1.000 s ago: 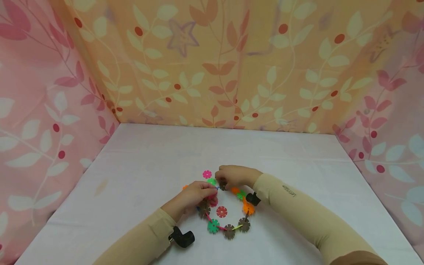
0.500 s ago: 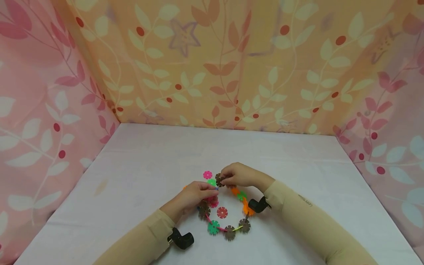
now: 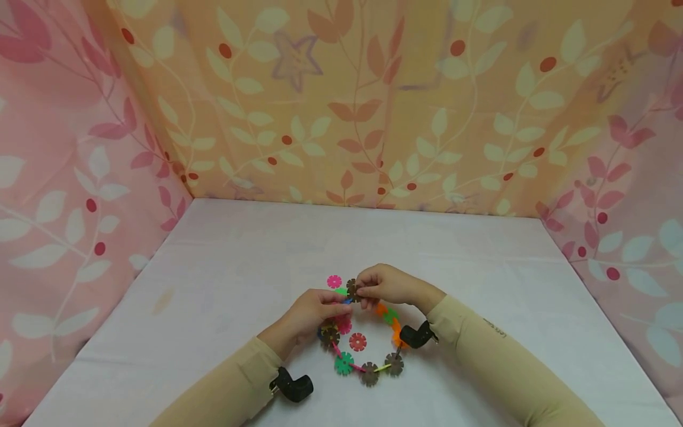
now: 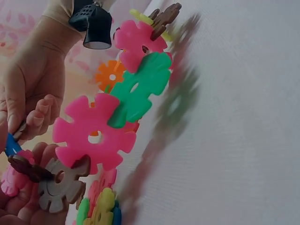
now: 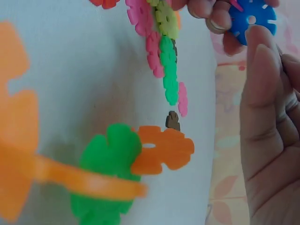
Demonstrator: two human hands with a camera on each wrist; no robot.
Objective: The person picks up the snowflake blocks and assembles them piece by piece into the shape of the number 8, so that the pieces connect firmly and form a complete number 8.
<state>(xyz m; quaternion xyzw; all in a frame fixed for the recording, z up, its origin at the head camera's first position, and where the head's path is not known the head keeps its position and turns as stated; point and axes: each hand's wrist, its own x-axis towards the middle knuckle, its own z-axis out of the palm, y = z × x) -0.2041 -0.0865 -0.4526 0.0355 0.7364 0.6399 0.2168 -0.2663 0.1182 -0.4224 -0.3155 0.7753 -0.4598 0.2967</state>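
Note:
Slotted, flower-shaped plastic building discs are joined into a ring, whose near side includes a teal disc (image 3: 344, 363). My left hand (image 3: 312, 313), at the ring's far left, pinches a blue disc (image 5: 253, 18) with a pink one slotted into it. In the left wrist view, linked brown and grey discs (image 4: 59, 183) lie against the left fingers. Opposite, my right hand (image 3: 388, 284) pinches a brown disc (image 3: 351, 289) between thumb and fingers, right at the blue disc. The right thumb overlaps the blue disc in the right wrist view.
A loose red disc (image 3: 358, 342) lies inside the ring. Beyond the hands are a pink disc (image 3: 334, 281) and a light green disc (image 3: 340, 292). Orange discs (image 3: 397, 337) form the ring's right side, close to the right wrist camera (image 3: 418, 334). Patterned cloth walls (image 3: 373, 118) enclose the white table (image 3: 256, 249).
The right hand has drawn back to the right and turned, leaving more of the brown disc showing. The left hand has barely shifted; more of the blue disc shows at its fingertips.

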